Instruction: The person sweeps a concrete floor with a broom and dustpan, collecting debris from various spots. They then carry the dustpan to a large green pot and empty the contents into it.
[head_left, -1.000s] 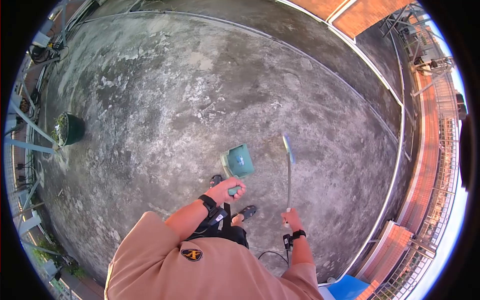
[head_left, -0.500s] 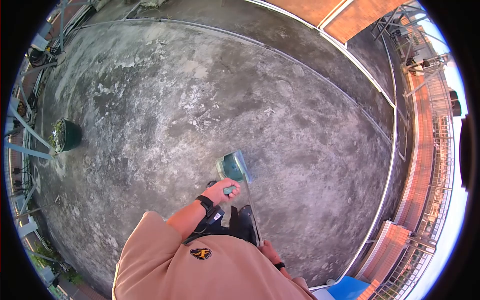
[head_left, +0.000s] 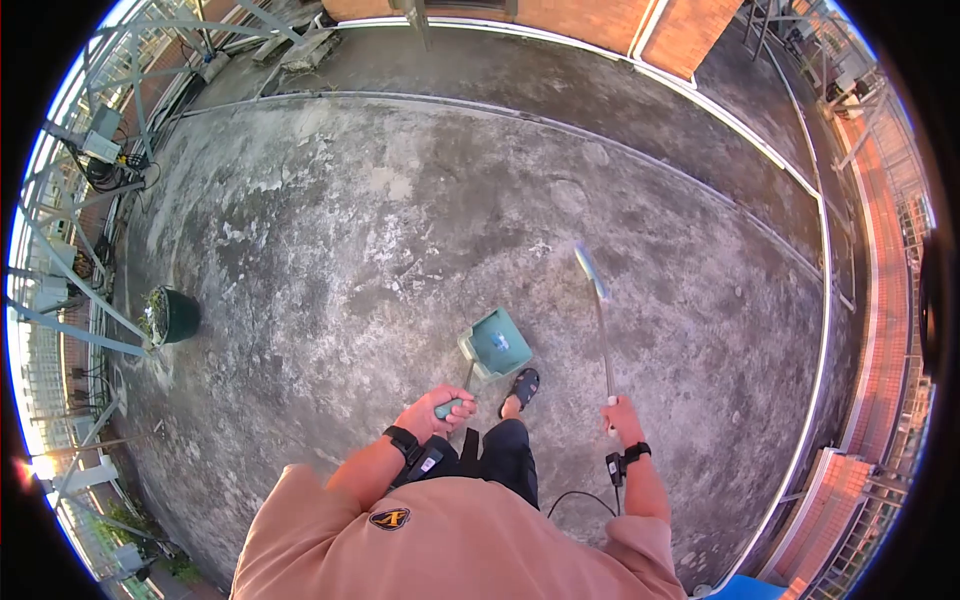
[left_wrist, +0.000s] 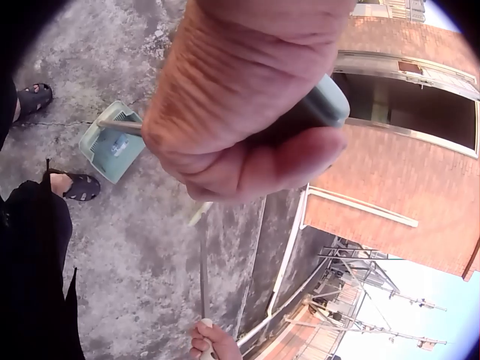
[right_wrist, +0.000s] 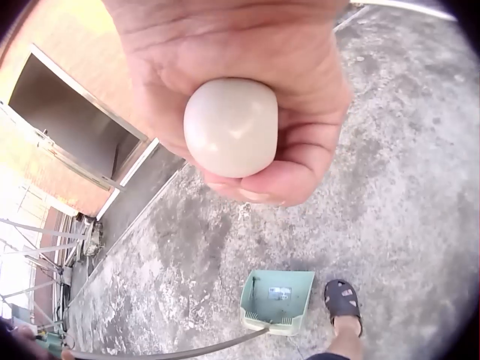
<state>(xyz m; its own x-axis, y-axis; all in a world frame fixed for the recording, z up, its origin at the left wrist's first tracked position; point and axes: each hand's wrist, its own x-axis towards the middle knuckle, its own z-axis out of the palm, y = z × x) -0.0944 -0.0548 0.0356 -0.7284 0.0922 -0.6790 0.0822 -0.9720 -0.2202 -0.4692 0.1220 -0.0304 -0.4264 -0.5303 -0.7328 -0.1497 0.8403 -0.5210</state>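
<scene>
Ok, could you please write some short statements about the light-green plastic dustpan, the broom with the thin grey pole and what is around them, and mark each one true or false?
1. The left hand grips the green handle of the light-green plastic dustpan. True.
2. The right hand grips the rounded white handle of the grey-poled broom. True.
3. The broom's long, pale head lies inside the dustpan. False: it is apart from the dustpan, to its right in the head view.
4. A dark-green plant pot stands at the left in the head view. True.
5. The short-sleeved shirt is black. False: it is light brown.
</scene>
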